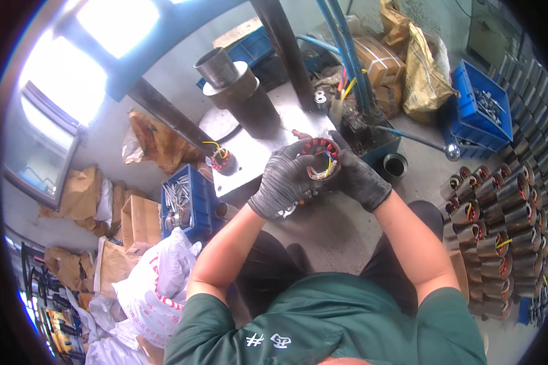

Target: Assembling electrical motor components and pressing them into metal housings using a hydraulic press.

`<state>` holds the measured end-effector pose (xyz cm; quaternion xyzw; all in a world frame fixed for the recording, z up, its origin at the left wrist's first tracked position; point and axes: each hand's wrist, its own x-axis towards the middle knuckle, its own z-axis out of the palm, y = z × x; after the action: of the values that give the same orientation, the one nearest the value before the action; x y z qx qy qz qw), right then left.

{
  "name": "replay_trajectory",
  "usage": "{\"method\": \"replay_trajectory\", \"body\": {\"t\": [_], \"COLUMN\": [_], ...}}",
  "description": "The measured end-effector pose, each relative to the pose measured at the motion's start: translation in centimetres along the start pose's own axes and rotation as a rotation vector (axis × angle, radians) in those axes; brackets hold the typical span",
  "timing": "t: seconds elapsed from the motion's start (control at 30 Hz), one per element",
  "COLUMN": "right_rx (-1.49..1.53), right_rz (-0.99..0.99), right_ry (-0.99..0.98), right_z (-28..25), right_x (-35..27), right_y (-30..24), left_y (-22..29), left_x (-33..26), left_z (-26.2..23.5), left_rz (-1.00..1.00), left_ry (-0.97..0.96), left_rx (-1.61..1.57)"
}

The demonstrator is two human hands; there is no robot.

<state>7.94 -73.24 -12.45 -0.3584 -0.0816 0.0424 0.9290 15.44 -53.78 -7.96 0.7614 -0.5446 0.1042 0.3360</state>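
A ring-shaped motor stator (320,148) with red insulation and yellow and blue wires is held between my two gloved hands, near the front edge of the metal press table. My left hand (281,182) closes on its left side. On the opposite side, my right hand (362,176) grips it too. Both hands wear dark grey gloves, and some fingertips are hidden behind the stator. Another stator (221,159) with a yellow wire rests at the table's left corner. Behind my hands, a steel cylinder (257,112) with a pale collar stands on the table (245,176).
Stacked metal tubes with wound stators (493,237) fill the right side. A blue bin of metal rods (186,204) stands left, above white sacks (155,292). Blue crates (481,100) sit back right. A lever with a ball end (452,152) juts out over the floor.
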Motion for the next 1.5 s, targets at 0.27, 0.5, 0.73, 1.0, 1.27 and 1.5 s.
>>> {"method": "replay_trajectory", "body": {"t": [0.27,0.5,0.73,1.0,1.27,1.5], "right_rx": [-0.055,-0.157,-0.232,-0.224,-0.286,-0.232], "right_rz": [0.207,0.232,0.228,0.223,0.221,0.227], "right_ry": [0.376,0.192,0.126,0.139,0.143,0.162], "right_z": [-3.0,-2.3,-2.0,-2.1,-2.4,-3.0], "right_x": [1.0,-0.2,0.0,0.1,-0.7,-0.6], "right_y": [0.5,2.1,1.3,1.4,1.6,2.2], "left_y": [-3.1,-9.1,-13.7,-13.5,-14.1,-17.4], "left_x": [7.1,13.4,14.4,14.1,14.2,10.4], "left_z": [-9.6,-20.0,-24.4,-25.1,-23.9,-24.4], "left_rz": [-0.019,-0.332,-0.706,-0.673,-0.724,-0.570], "left_ry": [0.246,0.449,0.274,0.196,0.257,0.302], "left_rx": [0.450,0.157,0.514,0.400,0.208,0.299]}}
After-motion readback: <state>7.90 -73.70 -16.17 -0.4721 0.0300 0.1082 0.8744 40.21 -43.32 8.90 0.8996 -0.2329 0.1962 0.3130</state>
